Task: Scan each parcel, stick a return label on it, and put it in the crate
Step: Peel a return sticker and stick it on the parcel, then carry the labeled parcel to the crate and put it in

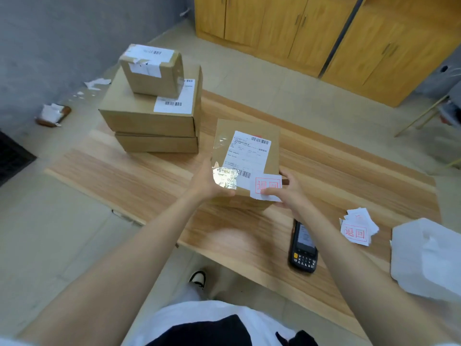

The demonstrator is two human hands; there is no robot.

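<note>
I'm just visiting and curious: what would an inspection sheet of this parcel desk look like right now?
Surface: light wooden table, glare patch near the front edge.
Job's things: brown cardboard parcel with white shipping label; white return label with red print at its near right corner; stack of three cardboard boxes; black handheld scanner lying on the table; pile of spare red-printed labels. Crate: nothing seen.
Clutter: white crumpled wrapping at the table's right end; white paper scraps on the floor.
Hands: left hand grips the parcel; right hand pinches the return label.
Cables: nothing seen.
Surroundings: yellow wooden cabinets, grey wall, tiled floor.
</note>
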